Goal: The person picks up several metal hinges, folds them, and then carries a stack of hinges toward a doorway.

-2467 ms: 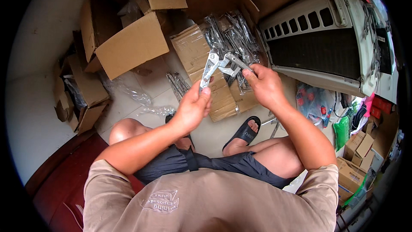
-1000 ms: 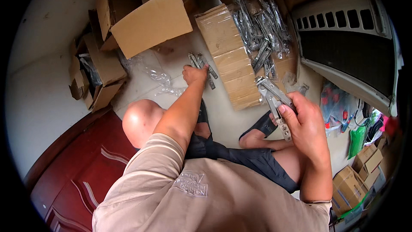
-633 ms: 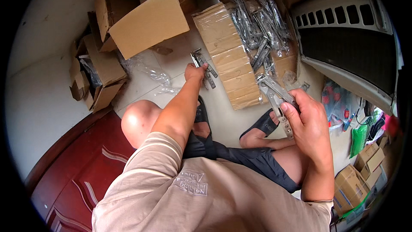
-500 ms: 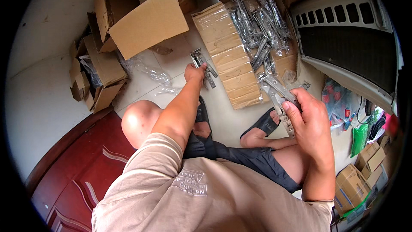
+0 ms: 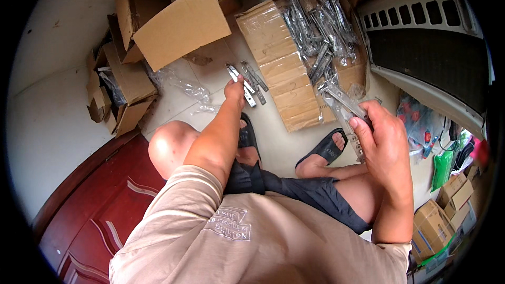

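A light brown T-shirt (image 5: 273, 236) is seen nearest, with dark shorts (image 5: 300, 189) worn below it. A dark red panel (image 5: 100, 215) is set to the left, and small cartons (image 5: 431, 226) are stacked at the right. Black sandals (image 5: 329, 150) are worn on both feet, which are planted on a pale tiled floor (image 5: 276, 152).

A jointed silver metal fitting (image 5: 341, 101) is gripped in the right hand (image 5: 386, 129), the fingers being curled around it and the thumb laid along the near side; it cannot be told whether more than one piece is held. Farther out, at the end of the outstretched left arm, a bright metal bar (image 5: 249, 97) is held in the left hand (image 5: 234, 90), low over the floor; its fingers are partly hidden. More metal bars (image 5: 256, 80) are laid on the floor just beside, between that hand and a taped cardboard panel (image 5: 276, 68).

To the left, crumpled clear film (image 5: 187, 87) is strewn near a small open carton (image 5: 131, 76). To the right, a green packet (image 5: 442, 171) and a clear bag (image 5: 418, 121) are placed. Beyond the panel, plastic-wrapped metal fittings (image 5: 315, 26) are heaped, flanked by a large open carton (image 5: 181, 29) and a pale vented casing (image 5: 421, 18).
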{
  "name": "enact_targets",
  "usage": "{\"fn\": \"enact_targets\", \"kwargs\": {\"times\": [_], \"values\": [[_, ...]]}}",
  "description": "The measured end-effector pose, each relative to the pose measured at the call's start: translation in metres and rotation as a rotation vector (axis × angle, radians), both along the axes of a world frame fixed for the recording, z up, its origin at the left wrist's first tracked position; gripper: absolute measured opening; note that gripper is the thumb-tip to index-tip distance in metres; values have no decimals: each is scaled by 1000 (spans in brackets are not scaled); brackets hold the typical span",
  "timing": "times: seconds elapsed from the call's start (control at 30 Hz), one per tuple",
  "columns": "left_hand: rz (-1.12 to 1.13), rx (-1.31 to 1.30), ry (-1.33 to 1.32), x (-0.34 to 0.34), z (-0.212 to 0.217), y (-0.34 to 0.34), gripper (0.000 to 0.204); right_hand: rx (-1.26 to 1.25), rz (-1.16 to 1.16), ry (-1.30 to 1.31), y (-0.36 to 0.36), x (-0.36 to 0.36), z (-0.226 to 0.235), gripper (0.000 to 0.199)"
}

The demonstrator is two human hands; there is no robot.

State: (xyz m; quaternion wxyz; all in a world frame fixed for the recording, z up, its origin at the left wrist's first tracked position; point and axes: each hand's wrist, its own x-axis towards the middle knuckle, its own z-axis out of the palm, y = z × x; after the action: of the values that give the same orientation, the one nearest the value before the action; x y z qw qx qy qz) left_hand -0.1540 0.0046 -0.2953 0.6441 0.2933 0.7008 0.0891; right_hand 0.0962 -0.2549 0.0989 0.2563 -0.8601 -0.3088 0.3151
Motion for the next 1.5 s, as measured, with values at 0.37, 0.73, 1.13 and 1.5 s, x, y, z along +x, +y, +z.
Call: {"fn": "enact_targets", "kwargs": {"times": [0.37,0.73,1.13,1.5], "values": [[-125,74,87,6,2,-3,21,-29,14,-10,2,2,-2,19],[-154,43,195,7,22,6,25,-45,28,-5,4,0,-2,19],[-137,1,30,6,30,9,27,-53,55,-19,4,-1,-3,19],[-370,259,293,-8,-3,1,33,-68,69,-25,7,-6,2,16]]}}
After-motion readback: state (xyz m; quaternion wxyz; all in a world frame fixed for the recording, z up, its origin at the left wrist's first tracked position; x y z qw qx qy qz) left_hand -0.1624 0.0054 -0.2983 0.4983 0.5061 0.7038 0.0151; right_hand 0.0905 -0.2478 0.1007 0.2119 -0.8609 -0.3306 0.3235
